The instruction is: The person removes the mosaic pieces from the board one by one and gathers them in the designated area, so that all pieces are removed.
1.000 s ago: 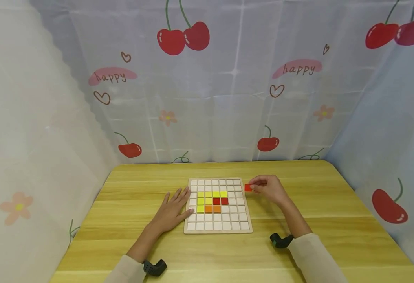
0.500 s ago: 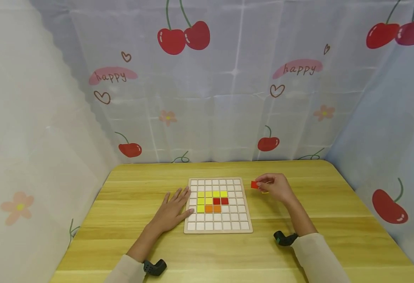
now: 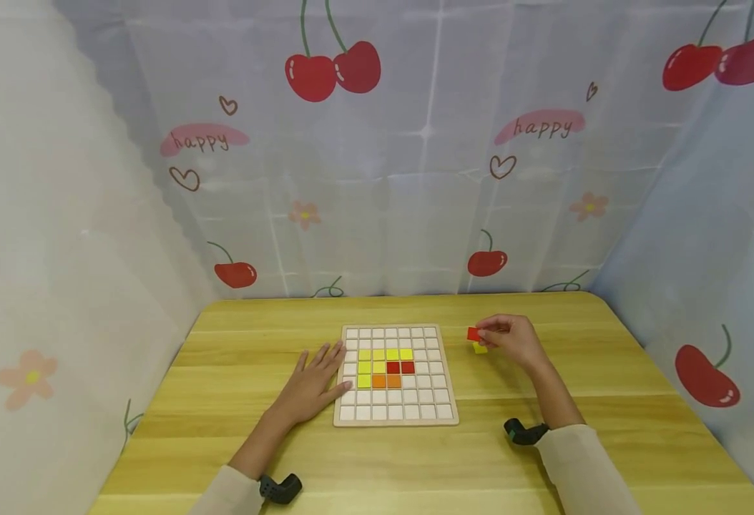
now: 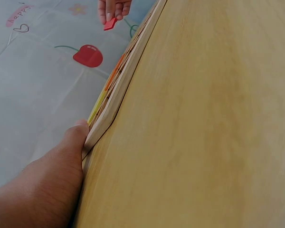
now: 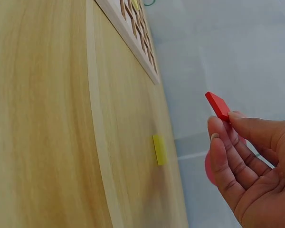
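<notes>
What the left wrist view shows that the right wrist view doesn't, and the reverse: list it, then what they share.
Only left wrist: the left hand at the edge of the board, orange tiles in it, and the printed word "happy".
Only right wrist: a loose yellow tile lying on the table.
Both: the right hand pinching a red tile, part of the board, the table and the pale curtain.

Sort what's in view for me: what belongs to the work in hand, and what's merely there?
Likely part of the job:
gridded board, touched by the left hand
coloured tiles set in it
red tile pinched by the right hand
loose yellow tile

Merely there:
table
cherry-print curtain
black wrist devices
</notes>
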### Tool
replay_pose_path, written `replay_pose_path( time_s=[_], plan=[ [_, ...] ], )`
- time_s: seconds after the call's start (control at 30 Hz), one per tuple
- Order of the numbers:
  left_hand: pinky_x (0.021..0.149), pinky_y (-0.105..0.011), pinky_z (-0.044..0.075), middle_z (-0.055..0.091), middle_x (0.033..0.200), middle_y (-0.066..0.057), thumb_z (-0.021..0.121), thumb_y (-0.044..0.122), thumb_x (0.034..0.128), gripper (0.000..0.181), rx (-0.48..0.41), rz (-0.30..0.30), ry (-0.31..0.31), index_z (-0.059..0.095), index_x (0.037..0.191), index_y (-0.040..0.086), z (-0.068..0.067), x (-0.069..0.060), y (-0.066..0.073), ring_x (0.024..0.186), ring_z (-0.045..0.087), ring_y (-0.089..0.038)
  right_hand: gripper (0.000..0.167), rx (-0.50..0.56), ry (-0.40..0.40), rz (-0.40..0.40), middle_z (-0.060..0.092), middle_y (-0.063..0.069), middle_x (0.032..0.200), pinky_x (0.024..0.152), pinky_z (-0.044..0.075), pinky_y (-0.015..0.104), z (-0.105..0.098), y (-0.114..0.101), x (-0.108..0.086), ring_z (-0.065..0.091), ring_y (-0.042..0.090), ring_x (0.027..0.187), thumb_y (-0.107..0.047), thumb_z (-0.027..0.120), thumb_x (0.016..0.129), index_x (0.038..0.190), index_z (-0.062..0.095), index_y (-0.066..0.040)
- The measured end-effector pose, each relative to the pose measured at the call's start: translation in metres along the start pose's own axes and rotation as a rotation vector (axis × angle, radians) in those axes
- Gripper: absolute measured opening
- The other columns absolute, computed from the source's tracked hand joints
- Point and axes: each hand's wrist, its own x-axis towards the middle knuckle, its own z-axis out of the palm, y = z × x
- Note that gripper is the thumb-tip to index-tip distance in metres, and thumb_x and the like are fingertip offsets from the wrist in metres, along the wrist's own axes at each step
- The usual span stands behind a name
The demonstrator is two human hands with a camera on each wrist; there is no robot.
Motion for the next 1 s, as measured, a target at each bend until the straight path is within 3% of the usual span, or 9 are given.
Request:
replay_pose_path(
  time_s=[0.13,0.57,0.83,1.0],
  plan=[
    [0.121,-0.061,0.005,0.011,0.170,0.001,0.033,0.067,0.1029,0.080,0.005,0.000,0.004,0.014,0.164,0.019,0.002,-0.001,0.000,0.156,0.012,-0.028,0.022,-0.006,0.013,-0.004,0.073,0.023,0.100,0.077,0.061,0.043,-0.003,0.004,0.000,0.074,0.033,0.085,-0.006,0.069,0.096,0.111,0.071,0.009],
    [0.121,-0.062,0.006,0.012,0.170,0.000,0.034,0.065,0.1038,0.079,0.010,0.006,0.011,0.016,0.164,0.016,-0.001,-0.001,-0.001,0.156,0.012,-0.029,0.022,-0.039,0.061,0.010,0.074,0.021,0.094,0.072,0.061,0.037,-0.014,0.016,0.002,0.072,0.040,0.086,-0.007,0.069,0.097,0.111,0.072,0.009],
    [0.120,-0.062,0.005,0.011,0.170,0.001,0.033,0.066,0.1035,0.080,0.005,-0.001,0.002,0.016,0.164,0.017,0.000,-0.001,0.000,0.156,0.010,-0.027,0.022,-0.027,0.078,0.049,0.074,0.022,0.098,0.072,0.061,0.032,-0.022,0.026,0.003,0.073,0.022,0.079,-0.005,0.069,0.097,0.112,0.071,0.011],
    [0.120,-0.063,0.004,0.011,0.170,0.001,0.033,0.065,0.1037,0.079,0.007,-0.002,-0.004,0.015,0.164,0.017,0.001,-0.001,0.000,0.156,0.010,-0.027,0.024,0.008,0.069,0.076,0.072,0.026,0.104,0.070,0.060,0.029,-0.024,0.031,0.002,0.073,0.019,0.077,-0.002,0.067,0.097,0.114,0.068,0.015]
  ],
)
